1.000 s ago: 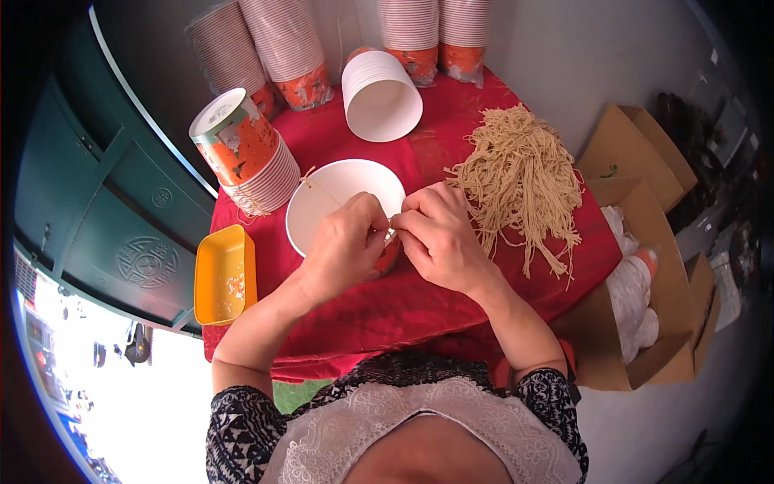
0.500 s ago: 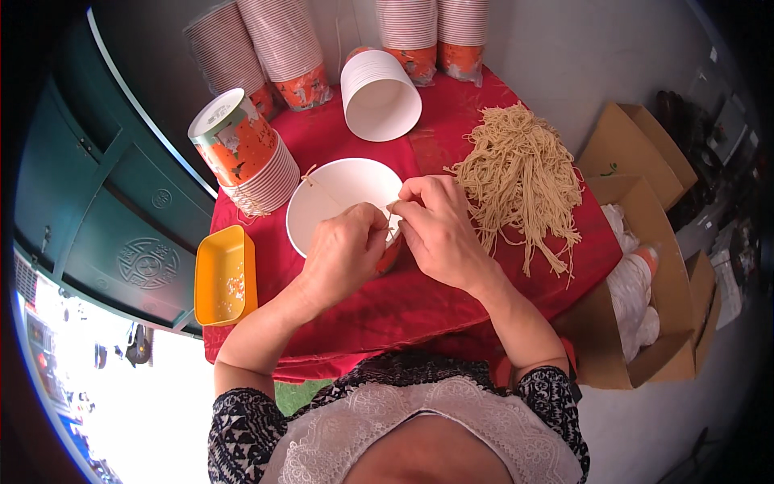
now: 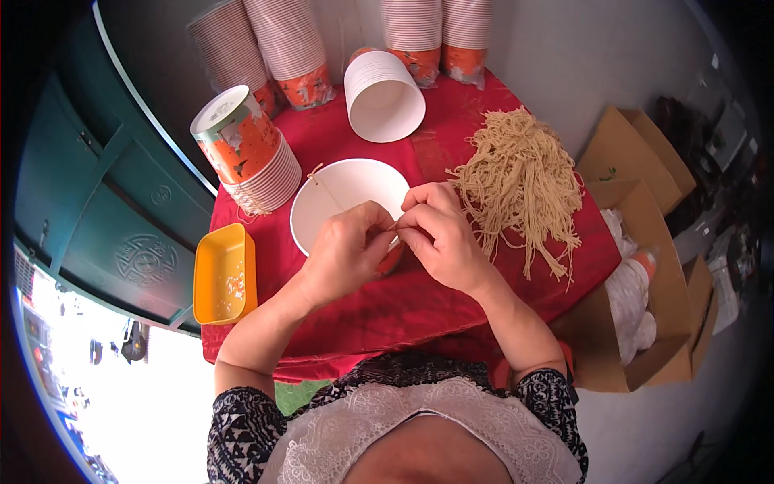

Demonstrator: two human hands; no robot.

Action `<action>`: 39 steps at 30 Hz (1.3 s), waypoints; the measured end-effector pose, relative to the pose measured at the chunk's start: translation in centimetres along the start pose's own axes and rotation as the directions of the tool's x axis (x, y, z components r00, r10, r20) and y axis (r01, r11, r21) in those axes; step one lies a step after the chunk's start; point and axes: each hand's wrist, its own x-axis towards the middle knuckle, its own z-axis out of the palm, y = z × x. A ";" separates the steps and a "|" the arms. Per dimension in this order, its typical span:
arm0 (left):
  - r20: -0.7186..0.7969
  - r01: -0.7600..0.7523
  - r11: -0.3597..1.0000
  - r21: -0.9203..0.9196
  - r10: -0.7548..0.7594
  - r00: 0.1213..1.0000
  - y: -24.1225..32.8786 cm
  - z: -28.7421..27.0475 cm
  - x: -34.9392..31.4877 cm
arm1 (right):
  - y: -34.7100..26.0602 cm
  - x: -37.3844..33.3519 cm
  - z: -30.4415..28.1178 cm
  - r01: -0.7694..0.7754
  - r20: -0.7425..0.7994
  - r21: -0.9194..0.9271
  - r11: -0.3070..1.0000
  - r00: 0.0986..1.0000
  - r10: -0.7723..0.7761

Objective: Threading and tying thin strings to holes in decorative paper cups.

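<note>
The white bowl stood mouth up on the worktop, which was covered by a red cloth. A thin tan cord was knotted at the bowl's far left rim and ran across its mouth toward the person's left hand. That hand lay over the bowl's near edge, its grip closed, thumb and forefinger pinched on a piece of cord. The right hand was at the bowl's near right edge, its grip likewise pinched on the cord; the fingertips of the two hands met there, and the fingers hid most of what they gripped. A patch of the bowl's orange outside showed below the hands.

To the right of the bowl lay a loose heap of tan cords, just beyond the right hand. To the left of the bowl stood an upside-down stack of orange bowls, with a few strands at its foot. Nearer the person, left of the bowl, sat a yellow tray with small pale bits on its bottom. Beyond the bowl, a white stack lay on its side, its opening toward the person, and behind that stood plastic-wrapped stacks. Well to the right of the bowl, off the worktop, was a cardboard box holding white bags.
</note>
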 end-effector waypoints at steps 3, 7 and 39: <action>0.027 0.031 0.992 -0.124 -0.027 0.999 -0.1 -0.5 0.3 | -0.5 -0.4 0.1 0.073 -0.079 -0.152 0.986 0.993 -0.086; 0.102 0.161 0.969 -0.190 -0.143 0.984 -0.3 -0.9 0.3 | -1.3 -0.8 0.0 0.144 -0.107 -0.258 0.955 0.979 -0.176; 0.033 0.063 0.993 -0.104 -0.060 0.998 1.0 -1.1 0.6 | -0.8 -1.8 1.0 -0.039 -0.066 0.297 0.954 0.996 0.062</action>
